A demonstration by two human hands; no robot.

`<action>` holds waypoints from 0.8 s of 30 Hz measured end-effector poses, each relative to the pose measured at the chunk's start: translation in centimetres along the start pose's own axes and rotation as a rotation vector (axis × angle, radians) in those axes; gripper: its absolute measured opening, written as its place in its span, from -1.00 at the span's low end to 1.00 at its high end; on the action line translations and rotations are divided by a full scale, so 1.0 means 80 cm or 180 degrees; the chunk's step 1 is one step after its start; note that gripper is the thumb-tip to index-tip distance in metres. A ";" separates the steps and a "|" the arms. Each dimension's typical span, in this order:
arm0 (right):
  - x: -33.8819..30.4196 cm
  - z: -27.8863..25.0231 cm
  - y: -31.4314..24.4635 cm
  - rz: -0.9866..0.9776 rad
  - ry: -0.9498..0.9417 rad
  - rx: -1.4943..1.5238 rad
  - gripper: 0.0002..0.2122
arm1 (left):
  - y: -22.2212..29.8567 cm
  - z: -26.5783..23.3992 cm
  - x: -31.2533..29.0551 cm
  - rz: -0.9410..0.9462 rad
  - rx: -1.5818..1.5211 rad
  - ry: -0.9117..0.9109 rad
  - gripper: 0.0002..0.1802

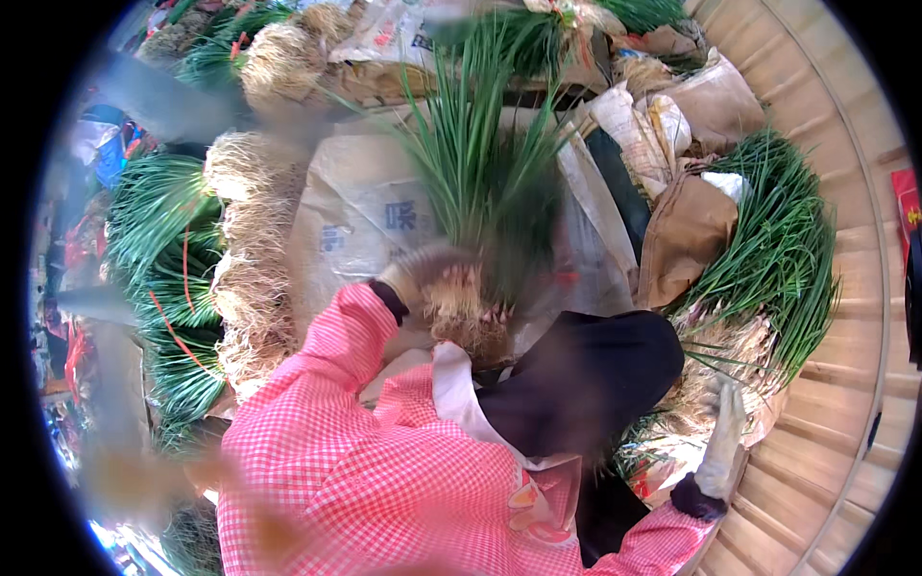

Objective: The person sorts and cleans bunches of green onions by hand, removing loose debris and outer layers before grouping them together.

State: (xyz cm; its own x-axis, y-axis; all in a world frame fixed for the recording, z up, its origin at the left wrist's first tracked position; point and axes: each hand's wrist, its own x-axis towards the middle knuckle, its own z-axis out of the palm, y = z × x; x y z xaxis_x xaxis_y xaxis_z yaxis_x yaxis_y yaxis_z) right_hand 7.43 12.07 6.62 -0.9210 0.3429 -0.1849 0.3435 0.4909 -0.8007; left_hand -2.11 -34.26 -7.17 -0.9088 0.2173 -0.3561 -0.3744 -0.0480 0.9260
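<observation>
A bunch of green onions (471,144) lies on pale woven sacking in front of me, green leaves pointing away and roots toward me. My left hand (420,272), in a pale glove, reaches across the left side of this bunch near its white stems. Motion smears its fingers, so its grip is unclear. Out to the right, my right hand (724,442), also gloved, has its fingers stretched toward the rooty end of a loose pile of green onions (783,250). Nothing shows in that hand. Pink checked sleeves cover both arms.
Tied green onion bundles (254,259) are stacked along the left, roots facing inward. More bundles (283,67) lie at the far side. Folded sacks (691,221) sit between the middle and right pile. A ribbed tan wall (836,384) curves along the right. My dark-clad knee (605,365) juts forward.
</observation>
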 end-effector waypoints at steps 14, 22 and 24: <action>-0.016 0.052 0.037 0.0139 0.0775 0.0057 -0.69 | -0.240 0.001 0.061 -0.1028 0.3030 0.0660 -0.45; 0.027 0.094 0.006 -0.0225 -0.0248 -0.2554 -0.72 | -0.211 0.041 0.074 -0.0433 0.2183 0.1019 -0.53; 0.029 0.082 0.020 -0.0372 -0.0051 -0.2438 -0.72 | -0.224 0.029 0.090 -0.0769 0.2891 0.1005 -0.48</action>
State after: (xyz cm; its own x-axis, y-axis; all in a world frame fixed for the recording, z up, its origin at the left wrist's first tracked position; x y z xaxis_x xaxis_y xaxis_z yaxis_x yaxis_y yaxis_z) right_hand 4.64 8.40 1.14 -0.9596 0.2460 -0.1363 0.2698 0.9421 -0.1990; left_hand -1.55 -29.56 -26.02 -0.8835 -0.1534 -0.4426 -0.3927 0.7577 0.5213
